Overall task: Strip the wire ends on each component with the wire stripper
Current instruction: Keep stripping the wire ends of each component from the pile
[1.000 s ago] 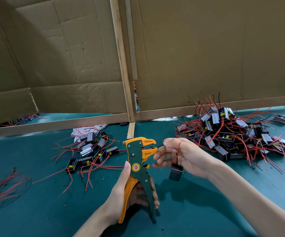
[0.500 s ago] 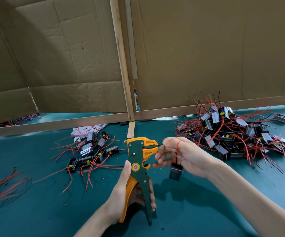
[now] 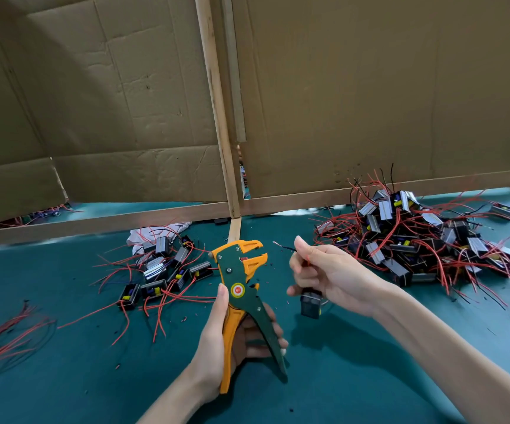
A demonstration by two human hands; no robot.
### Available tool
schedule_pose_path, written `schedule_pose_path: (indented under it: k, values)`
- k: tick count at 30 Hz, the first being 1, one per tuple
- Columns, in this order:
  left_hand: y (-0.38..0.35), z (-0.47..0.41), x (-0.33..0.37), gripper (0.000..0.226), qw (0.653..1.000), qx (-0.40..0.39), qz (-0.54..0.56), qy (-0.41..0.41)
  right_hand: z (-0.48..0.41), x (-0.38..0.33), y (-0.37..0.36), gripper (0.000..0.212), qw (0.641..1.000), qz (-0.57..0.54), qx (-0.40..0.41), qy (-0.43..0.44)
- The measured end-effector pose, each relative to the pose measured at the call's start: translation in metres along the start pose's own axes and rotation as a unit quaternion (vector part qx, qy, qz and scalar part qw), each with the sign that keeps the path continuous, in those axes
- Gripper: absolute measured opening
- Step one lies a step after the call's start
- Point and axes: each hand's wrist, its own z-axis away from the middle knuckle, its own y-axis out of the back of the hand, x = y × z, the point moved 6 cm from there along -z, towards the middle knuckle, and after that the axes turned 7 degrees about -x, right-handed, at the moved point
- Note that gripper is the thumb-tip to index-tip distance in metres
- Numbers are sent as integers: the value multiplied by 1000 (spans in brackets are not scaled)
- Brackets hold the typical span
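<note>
My left hand (image 3: 226, 341) grips the handles of a green and orange wire stripper (image 3: 241, 289), held upright with its jaws apart and nothing between them. To its right, my right hand (image 3: 330, 276) pinches a thin black wire (image 3: 284, 247) whose bared tip points left toward the jaws, a short gap away. A small black component (image 3: 311, 305) hangs below that hand on its wires, and a red wire runs through the fingers.
A small group of components with red wires (image 3: 161, 270) lies left of the stripper. A large heap of components (image 3: 416, 240) sits at the right. Loose red wires (image 3: 2, 335) lie at the far left. Cardboard walls (image 3: 370, 87) close off the back of the teal table (image 3: 354, 377).
My right hand has pulled the black wire out of the stripper's jaws and moved right. The jaws have opened and the handles have spread.
</note>
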Motion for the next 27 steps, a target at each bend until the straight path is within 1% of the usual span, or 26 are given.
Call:
schedule_pose_path:
  k: [2,5,9,12,17,21,27]
  values:
    - [0,1,2,83,1000,5,4,-3,0,0,-1,41,1000,-2,-1,8]
    - [0,1,2,83,1000,1,5,-3,0,-1,-2,33,1000,-8,0,23]
    - [-3,2,1,84,1000,-14,-20,7,1,-4,-2,23,999,3,15,45]
    - [-7,3,1,82,999,-32,-37,18,1,-4,-3,23,998,8,32,48]
    - [-10,2,1,81,998,-49,-33,17,0,-4,-1,24,997,2,55,53]
    - [-10,2,0,82,997,-56,-40,18,1,-5,-4,15,997,17,42,61]
    - [-9,2,-1,83,997,-57,-54,16,1,-2,-7,19,997,12,45,64]
